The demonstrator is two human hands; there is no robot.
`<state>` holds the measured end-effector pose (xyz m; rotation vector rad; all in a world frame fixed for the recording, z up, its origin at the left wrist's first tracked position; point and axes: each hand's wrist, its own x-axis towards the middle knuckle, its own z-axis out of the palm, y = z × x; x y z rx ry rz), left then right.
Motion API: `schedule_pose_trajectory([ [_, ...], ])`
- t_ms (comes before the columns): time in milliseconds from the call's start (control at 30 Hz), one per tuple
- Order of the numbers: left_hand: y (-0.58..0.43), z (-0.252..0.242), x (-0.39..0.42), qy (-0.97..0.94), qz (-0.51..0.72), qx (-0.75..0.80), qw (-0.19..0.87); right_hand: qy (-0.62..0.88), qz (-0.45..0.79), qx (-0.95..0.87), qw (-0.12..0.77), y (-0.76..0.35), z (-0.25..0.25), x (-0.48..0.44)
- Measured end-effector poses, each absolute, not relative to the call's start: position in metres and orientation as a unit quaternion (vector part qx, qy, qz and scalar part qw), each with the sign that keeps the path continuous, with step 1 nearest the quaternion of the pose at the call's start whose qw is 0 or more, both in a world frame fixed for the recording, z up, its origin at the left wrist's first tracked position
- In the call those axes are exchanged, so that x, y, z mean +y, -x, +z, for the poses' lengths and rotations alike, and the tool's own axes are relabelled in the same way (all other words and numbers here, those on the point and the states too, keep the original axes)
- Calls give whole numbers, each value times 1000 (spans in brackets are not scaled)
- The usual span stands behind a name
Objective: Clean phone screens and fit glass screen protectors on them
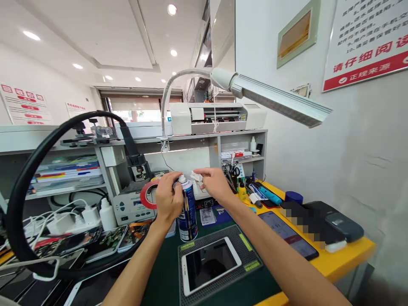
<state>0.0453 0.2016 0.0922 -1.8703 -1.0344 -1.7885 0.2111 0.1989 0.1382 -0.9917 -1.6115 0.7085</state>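
Note:
A blue spray can (188, 216) with a white nozzle stands upright at the back of the green work mat (159, 274). My left hand (169, 196) is closed at the upper left of the can, its forefinger reaching to the nozzle. To the right of the nozzle, my right hand (216, 183) pinches a crumpled white tissue (196, 176) between its fingers. Below both hands, a white-framed phone (211, 265) lies screen up and dark on a grey perforated pad (236, 240) with yellow-green labels.
A thick black hose (15, 204) loops across the left, near a grey soldering station (132, 208) and red tape roll (147, 195). Several phones and boards (105, 242) pile there. On the right are a large phone (287, 233), a yellow bottle (242, 192) and tools. A lamp (280, 97) hangs overhead.

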Motion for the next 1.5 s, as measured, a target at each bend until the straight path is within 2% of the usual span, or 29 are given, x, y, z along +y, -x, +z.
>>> schedule_pose_trajectory([
  [300,-52,73,214,644,-627,-386,205,360,261,-715,539,-178,136,221],
  [667,-54,69,216,630,-642,-396,186,333,30,-719,610,-167,99,210],
  [1500,-60,68,214,600,-657,-421,175,322,22,-702,635,-165,91,210],
])
